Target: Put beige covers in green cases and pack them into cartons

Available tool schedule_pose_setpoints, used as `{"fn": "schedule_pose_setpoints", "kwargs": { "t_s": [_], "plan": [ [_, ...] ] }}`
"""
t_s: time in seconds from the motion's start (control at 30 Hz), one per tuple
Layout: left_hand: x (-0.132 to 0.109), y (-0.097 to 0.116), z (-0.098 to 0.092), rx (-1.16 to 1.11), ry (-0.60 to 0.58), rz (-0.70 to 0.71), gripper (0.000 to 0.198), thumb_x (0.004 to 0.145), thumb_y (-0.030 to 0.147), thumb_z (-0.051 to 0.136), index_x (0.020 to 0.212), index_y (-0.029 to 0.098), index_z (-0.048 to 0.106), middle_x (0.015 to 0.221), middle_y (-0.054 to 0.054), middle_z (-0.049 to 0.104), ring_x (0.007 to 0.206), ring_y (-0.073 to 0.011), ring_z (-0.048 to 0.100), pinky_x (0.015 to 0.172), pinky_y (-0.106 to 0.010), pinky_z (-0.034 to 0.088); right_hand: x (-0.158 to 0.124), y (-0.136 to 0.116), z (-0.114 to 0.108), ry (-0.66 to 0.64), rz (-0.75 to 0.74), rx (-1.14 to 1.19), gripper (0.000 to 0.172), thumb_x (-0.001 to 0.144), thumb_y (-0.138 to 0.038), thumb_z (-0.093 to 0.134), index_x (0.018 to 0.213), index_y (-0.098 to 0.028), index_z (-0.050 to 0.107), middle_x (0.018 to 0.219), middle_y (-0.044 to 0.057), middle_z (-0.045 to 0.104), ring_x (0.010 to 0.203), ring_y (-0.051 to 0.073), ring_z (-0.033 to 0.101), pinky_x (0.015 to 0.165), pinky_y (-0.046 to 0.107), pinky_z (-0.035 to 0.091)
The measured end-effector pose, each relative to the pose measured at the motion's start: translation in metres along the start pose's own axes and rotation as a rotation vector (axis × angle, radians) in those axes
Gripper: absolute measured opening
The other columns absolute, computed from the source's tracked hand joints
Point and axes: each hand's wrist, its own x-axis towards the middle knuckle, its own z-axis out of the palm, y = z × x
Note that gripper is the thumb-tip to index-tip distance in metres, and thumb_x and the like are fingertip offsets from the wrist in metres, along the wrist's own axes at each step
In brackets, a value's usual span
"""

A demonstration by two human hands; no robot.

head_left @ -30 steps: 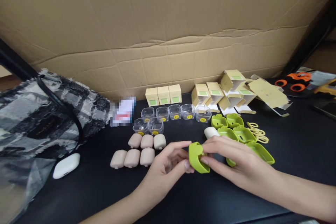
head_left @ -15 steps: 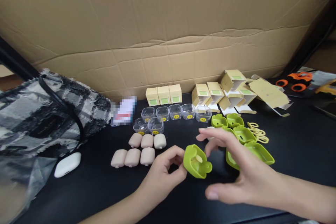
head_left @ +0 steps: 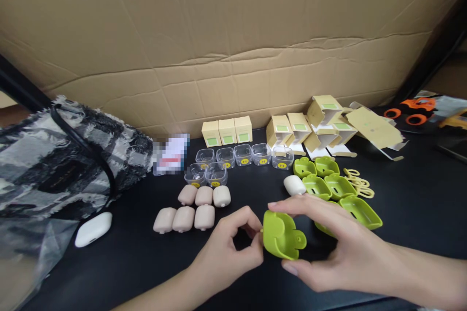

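Observation:
My right hand (head_left: 328,243) holds a small lime-green case (head_left: 280,234) with a round-tabbed flap, thumb below and fingers above. At the case's left end my left hand (head_left: 233,243) is pinched shut on a cream strap (head_left: 261,230); only a small bit of it shows between the fingertips and the case. Behind my right hand lie several more green cases (head_left: 339,186), partly covered by it. Beside them are cream strap loops (head_left: 359,183) and a white rounded piece (head_left: 295,185).
Several pinkish rounded blocks (head_left: 183,218) lie left of my hands. Behind them stand clear plastic cups (head_left: 243,155), closed small boxes (head_left: 227,131) and opened boxes (head_left: 324,112). A white earbud case (head_left: 94,229) and a plaid bag (head_left: 80,155) are at left. An orange toy vehicle (head_left: 416,109) is far right.
My right hand has closed onto the green case, which has shifted slightly right and down and turned. The cream piece seen inside it before no longer shows there. The white piece has come into view.

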Motion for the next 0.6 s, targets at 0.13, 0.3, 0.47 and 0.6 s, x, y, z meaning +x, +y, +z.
{"fn": "schedule_pose_setpoints", "kwargs": {
  "t_s": [0.13, 0.3, 0.47, 0.6],
  "plan": [
    [0.001, 0.002, 0.0, 0.022, 0.006, 0.013, 0.015, 0.073, 0.014, 0.05, 0.064, 0.02, 0.04, 0.065, 0.004, 0.047, 0.064, -0.0117, 0.044, 0.062, -0.024, 0.036, 0.001, -0.002, -0.001, 0.024, -0.024, 0.048, 0.059, 0.064, -0.014, 0.07, 0.117, -0.027, 0.049, 0.101, 0.0, 0.069, 0.087, 0.017, 0.066, 0.077, 0.026, 0.052],
    [0.004, -0.001, -0.002, 0.029, 0.025, 0.032, 0.018, 0.075, 0.015, 0.053, 0.063, 0.02, 0.041, 0.065, 0.004, 0.049, 0.063, -0.0115, 0.045, 0.061, -0.024, 0.036, 0.001, -0.002, -0.001, 0.023, -0.058, 0.031, 0.056, 0.065, -0.015, 0.069, 0.116, -0.027, 0.048, 0.101, -0.001, 0.068, 0.09, 0.018, 0.065, 0.079, 0.027, 0.051],
    [0.0, -0.005, -0.004, -0.17, 0.054, -0.039, 0.019, 0.082, 0.028, 0.057, 0.099, 0.019, 0.053, 0.073, 0.001, 0.061, 0.071, -0.0146, 0.058, 0.071, -0.028, 0.044, 0.005, 0.001, -0.004, 0.06, -0.049, -0.05, 0.054, 0.073, -0.014, 0.065, 0.122, -0.025, 0.045, 0.112, 0.004, 0.062, 0.102, 0.018, 0.061, 0.087, 0.029, 0.049],
    [-0.009, -0.004, 0.001, -0.463, -0.011, -0.052, 0.059, 0.079, 0.051, 0.061, 0.126, 0.022, 0.039, 0.088, -0.005, 0.068, 0.074, -0.019, 0.066, 0.064, -0.029, 0.049, 0.01, 0.0, -0.005, -0.036, -0.117, -0.151, 0.05, 0.083, -0.012, 0.058, 0.129, -0.025, 0.043, 0.117, 0.008, 0.058, 0.11, 0.019, 0.055, 0.091, 0.031, 0.047]
  ]
}}
